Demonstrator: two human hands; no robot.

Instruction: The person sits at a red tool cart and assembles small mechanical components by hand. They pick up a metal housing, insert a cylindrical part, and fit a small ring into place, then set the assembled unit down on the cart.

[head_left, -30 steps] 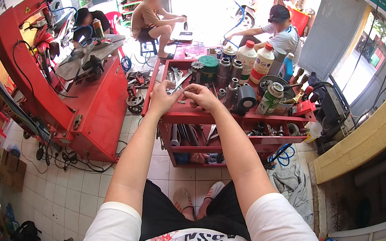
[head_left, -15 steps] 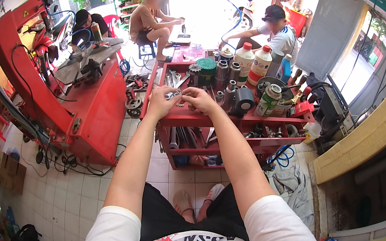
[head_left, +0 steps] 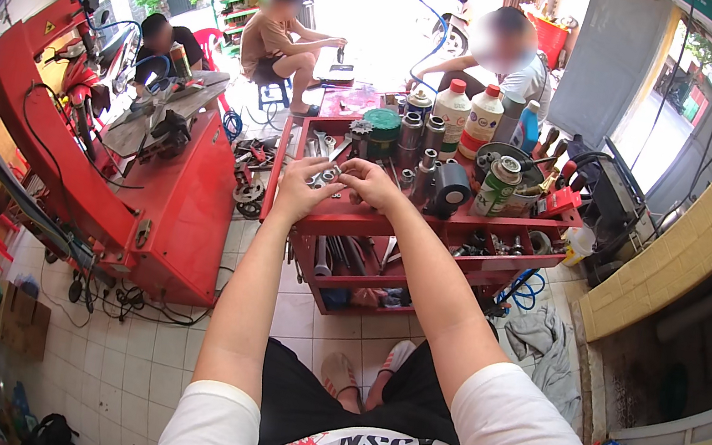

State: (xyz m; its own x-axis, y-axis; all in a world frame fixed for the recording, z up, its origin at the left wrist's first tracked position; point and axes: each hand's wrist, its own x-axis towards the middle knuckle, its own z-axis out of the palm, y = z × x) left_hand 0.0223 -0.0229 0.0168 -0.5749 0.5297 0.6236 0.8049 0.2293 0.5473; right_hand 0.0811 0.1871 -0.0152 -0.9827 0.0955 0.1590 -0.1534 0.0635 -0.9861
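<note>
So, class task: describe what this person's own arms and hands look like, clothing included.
Both forearms are bare, coming out of short white sleeves. The left hand and right hand wear no gloves; no watch, ring or bracelet shows. The fingers are uncovered.

A red metal tool cart (head_left: 347,219) stands in front of the person, and both hands are over its top tray. The left hand (head_left: 298,188) and the right hand (head_left: 371,183) meet around a small metal part (head_left: 327,174). Behind the hands stand grey metal cylinders (head_left: 412,130), and to the right of them a black round canister (head_left: 451,188) and a green spray can (head_left: 497,186). Two white plastic bottles (head_left: 469,115) stand at the far edge of the cart. A big red machine (head_left: 167,194) stands left of the cart. A grey cloth (head_left: 545,343) lies on the floor right of it.
</note>
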